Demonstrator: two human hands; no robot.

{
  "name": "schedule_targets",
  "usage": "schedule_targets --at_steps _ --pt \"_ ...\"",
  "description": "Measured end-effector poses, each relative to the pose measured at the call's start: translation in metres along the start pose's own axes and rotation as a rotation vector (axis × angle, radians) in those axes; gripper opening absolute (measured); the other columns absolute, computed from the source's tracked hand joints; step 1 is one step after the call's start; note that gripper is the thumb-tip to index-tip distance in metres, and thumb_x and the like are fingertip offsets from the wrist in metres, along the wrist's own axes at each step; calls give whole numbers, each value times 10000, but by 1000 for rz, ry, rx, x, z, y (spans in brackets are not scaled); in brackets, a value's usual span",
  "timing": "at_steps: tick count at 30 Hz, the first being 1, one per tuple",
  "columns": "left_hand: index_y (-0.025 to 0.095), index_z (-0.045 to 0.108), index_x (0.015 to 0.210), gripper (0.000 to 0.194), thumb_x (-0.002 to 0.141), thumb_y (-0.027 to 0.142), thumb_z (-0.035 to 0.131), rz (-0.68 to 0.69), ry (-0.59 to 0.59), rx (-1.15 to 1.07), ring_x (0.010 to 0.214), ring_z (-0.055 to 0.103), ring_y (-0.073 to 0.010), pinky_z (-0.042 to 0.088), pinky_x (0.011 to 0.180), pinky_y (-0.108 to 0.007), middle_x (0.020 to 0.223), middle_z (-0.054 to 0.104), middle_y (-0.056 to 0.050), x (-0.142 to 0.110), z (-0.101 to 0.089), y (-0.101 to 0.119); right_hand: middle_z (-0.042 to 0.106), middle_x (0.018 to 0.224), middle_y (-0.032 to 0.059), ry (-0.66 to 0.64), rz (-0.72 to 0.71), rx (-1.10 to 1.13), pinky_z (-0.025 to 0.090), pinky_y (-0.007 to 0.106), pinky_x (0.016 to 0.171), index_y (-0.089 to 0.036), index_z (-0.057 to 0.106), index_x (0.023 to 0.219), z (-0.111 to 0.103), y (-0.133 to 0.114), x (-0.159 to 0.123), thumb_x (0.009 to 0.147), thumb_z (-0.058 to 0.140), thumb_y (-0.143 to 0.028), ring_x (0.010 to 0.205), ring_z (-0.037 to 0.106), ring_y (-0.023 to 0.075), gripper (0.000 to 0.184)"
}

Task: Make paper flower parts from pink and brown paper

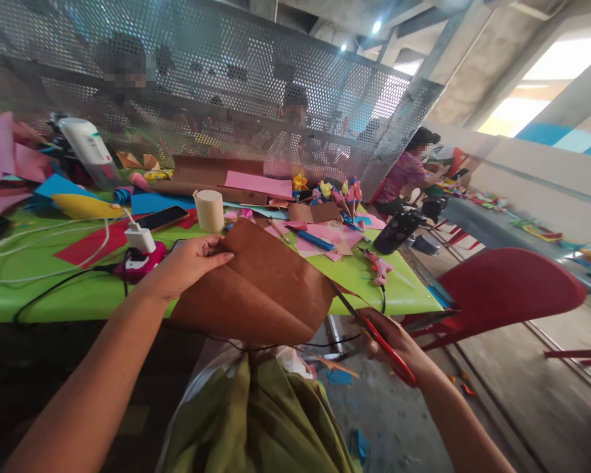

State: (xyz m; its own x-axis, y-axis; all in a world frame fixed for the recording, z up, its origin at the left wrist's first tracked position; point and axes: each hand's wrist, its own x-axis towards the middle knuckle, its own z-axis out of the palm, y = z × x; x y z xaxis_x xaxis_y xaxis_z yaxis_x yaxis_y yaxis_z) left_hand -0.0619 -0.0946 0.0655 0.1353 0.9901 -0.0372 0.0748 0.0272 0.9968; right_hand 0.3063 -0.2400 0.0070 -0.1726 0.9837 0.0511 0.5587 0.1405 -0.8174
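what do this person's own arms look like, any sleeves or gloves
The left forearm and right forearm are bare, with no sleeves in view. The left grip and right grip are ungloved, with no watch, bracelet or ring visible.

Table [414,299] partly hidden behind brown paper [280,282]

Worktop [79,302]: sheet [276,276] extended over near edge, scissors [385,346] at its right. Power strip [145,265], charger [142,238] on top, lay left; phone [163,218] behind it; roll [211,211] behind the sheet. Right end held glue gun [380,268], bottle [398,231] behind. Screen [217,85] stood beyond; chair [507,295], right.
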Motion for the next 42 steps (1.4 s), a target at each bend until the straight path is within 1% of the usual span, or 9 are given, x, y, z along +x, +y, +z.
schedule_targets --at_steps 3,5,9,13,19,24,28,34,42 --pt "229 747 751 256 518 276 842 18 -29 6 918 689 -292 545 801 -382 812 756 -50 3 -1 -5 675 904 79 -9 -31 -36 504 312 700 -182 659 1128 -2 -4 -1 747 597 -722 808 618 262 664" --pt "227 755 787 296 512 285 848 17 -54 -12 910 695 -293 551 793 -384 830 761 -56 4 -1 -7 669 908 78 -23 -45 -49 502 321 745 -194 653 1142 -2 -6 -1 761 568 -735 867 615 283 667" --pt "228 759 836 342 509 259 852 2 -57 -30 922 696 -297 558 783 -386 864 762 -61 5 2 -10 643 858 50 -45 -25 14 488 295 714 -202 619 1191 1 -7 -2 789 550 -726 811 591 250 664" --pt "216 755 892 363 555 327 833 33 -85 31 958 685 -294 543 819 -384 886 759 -69 7 1 -13 605 836 38 -25 -44 66 479 285 697 -195 616 1150 4 -7 0 776 555 -741 802 564 230 665" --pt "211 709 1083 479 674 455 756 117 -191 199 980 676 -274 525 864 -413 964 758 -54 13 -8 -20 525 736 -2 -34 -31 88 390 232 522 -184 609 1044 7 -2 3 777 593 -698 587 427 128 579" --pt "219 710 1085 462 695 466 736 155 -204 227 983 673 -266 513 881 -407 983 753 -54 14 -9 -20 483 686 -20 -16 -3 118 350 223 490 -190 621 1006 10 4 2 781 636 -621 554 395 113 487" --pt "206 710 1074 441 705 447 718 166 -206 254 983 666 -259 502 883 -403 979 748 -60 14 -8 -17 510 706 -11 -21 38 123 358 222 491 -179 635 1007 12 6 3 776 648 -593 551 401 111 474" --pt "183 705 1046 427 704 438 707 176 -172 299 929 658 -251 497 845 -396 973 737 -66 13 -8 -13 585 731 22 12 38 110 421 244 550 -174 672 954 12 13 4 710 696 -602 630 502 162 494" --pt "197 705 1023 387 707 421 699 139 -209 263 868 658 -239 506 760 -362 902 729 -51 9 -7 -4 560 687 13 29 53 103 409 242 519 -188 658 926 14 13 5 723 661 -641 613 494 163 496"
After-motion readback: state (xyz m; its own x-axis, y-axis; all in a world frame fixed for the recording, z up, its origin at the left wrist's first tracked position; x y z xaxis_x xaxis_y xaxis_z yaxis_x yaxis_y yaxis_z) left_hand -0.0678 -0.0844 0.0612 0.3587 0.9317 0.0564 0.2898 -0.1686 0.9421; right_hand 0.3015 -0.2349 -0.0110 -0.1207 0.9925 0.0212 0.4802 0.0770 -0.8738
